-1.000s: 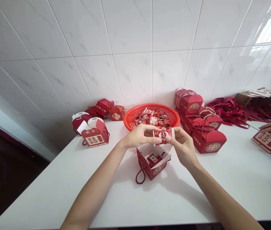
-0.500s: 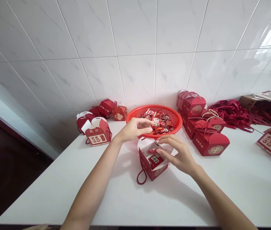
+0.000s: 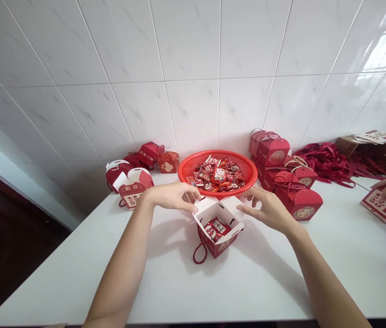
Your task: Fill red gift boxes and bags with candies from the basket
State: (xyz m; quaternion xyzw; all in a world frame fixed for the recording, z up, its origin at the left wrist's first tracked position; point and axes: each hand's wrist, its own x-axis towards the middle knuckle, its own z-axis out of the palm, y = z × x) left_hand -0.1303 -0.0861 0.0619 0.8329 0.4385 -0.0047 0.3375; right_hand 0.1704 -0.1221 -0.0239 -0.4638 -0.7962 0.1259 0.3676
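In the head view, an unclosed red box point(image 3: 222, 248) with wrapped packets point(image 3: 216, 229) inside stands on the counter point(image 3: 165, 291), just in front of a red basket point(image 3: 183, 174). The left hand point(image 3: 175, 197) is at the box's left flap point(image 3: 204, 205), fingers curled; whether they grip it, I cannot tell. The right hand point(image 3: 264, 209) is by the right flap point(image 3: 231, 207), its fingers loosely parted
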